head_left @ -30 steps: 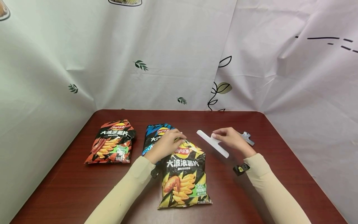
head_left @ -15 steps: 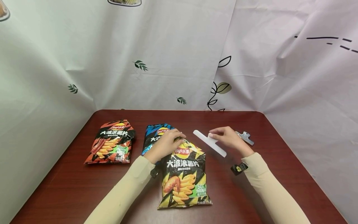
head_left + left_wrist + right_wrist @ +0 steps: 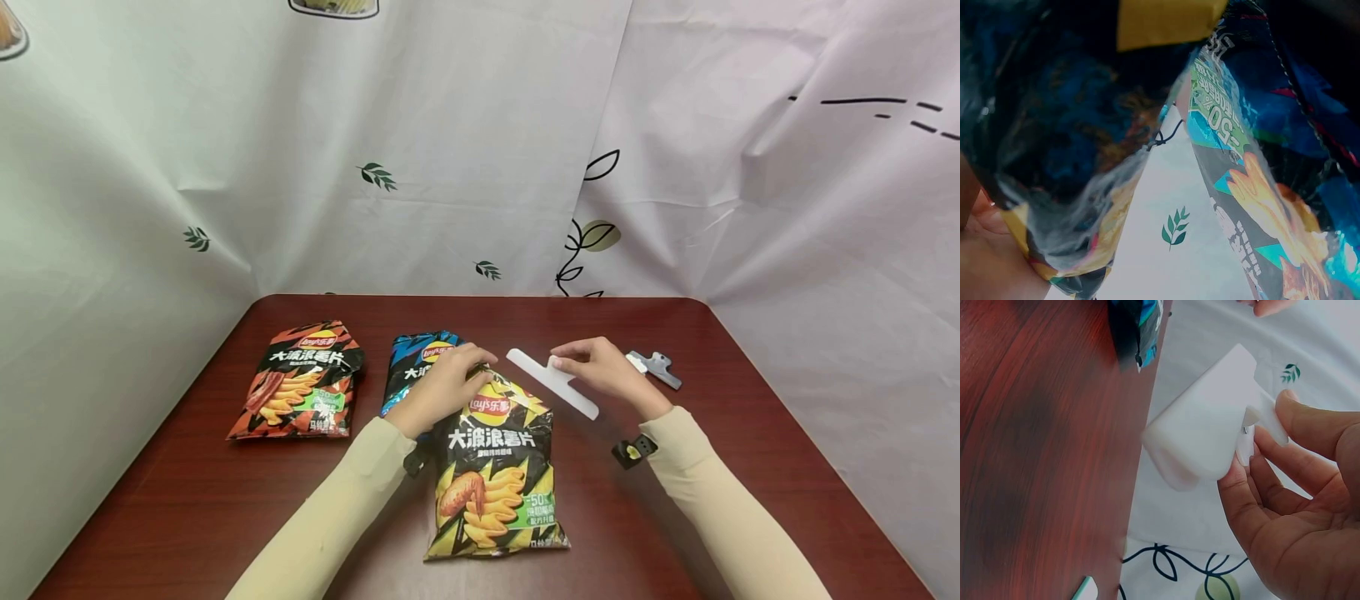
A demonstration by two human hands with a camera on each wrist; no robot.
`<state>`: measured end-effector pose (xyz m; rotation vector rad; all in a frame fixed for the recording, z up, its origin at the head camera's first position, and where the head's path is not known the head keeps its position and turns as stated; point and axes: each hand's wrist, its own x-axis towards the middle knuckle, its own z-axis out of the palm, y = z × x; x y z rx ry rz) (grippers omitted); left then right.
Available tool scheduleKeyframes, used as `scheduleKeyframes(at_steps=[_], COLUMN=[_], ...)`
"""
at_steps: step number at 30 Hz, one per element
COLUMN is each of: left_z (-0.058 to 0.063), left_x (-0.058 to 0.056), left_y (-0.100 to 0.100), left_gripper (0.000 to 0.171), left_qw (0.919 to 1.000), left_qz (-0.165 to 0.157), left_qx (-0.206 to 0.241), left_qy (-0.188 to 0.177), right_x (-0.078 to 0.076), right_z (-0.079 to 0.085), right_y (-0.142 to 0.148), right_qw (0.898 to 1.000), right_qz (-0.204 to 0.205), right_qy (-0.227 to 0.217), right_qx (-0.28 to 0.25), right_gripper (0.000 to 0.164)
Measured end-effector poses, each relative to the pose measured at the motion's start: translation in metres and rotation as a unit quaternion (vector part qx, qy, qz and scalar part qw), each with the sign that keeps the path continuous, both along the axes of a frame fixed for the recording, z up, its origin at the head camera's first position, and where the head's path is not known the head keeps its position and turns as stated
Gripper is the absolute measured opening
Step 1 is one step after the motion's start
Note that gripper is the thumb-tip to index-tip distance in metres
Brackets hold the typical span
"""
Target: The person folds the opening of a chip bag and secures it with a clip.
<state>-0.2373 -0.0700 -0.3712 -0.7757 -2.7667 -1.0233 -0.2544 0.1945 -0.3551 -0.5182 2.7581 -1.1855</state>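
Observation:
My left hand (image 3: 450, 379) grips the folded top of a yellow-and-black potato chip bag (image 3: 495, 475), which stands tilted on the table. In the left wrist view the dark, crinkled foil of that bag (image 3: 1072, 125) fills the upper left, and part of my palm (image 3: 997, 262) shows beside it. A white bag clip (image 3: 553, 379) is pinched by its handles between the thumb and fingers of my right hand (image 3: 603, 367), just right of the bag's top. Seen from the right wrist, the long plates of the clip (image 3: 1210, 419) stand slightly apart.
Behind my left hand lies a blue chip bag (image 3: 408, 367), partly hidden. A red-and-black chip bag (image 3: 300, 383) rests at the left of the table (image 3: 187, 492). Beyond my right hand are a grey clip (image 3: 662, 369) and a small white piece beside it. Printed cloth hangs behind.
My right hand has moved a little to the left with the white bag clip, nearer the yellow-and-black bag. The left hand and the bag it grips have stayed in place.

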Motion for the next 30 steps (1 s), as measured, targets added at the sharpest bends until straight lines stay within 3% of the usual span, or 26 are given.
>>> scheduleKeyframes(at_steps=[17, 30], left_z=[0.002, 0.0], left_x=[0.001, 0.0], left_y=[0.002, 0.001], left_gripper=[0.031, 0.033], left_qw=[0.9999, 0.9989], left_qz=[0.002, -0.008], left_qx=[-0.01, -0.017], left_qy=[0.013, 0.043], right_x=[0.001, 0.002], right_z=[0.003, 0.002], right_y=[-0.009, -0.013], right_qw=[1.0, 0.999], right_qz=[0.004, -0.009], right_qy=[-0.013, -0.029], right_qx=[-0.01, -0.038], right_gripper=[0.034, 0.032])
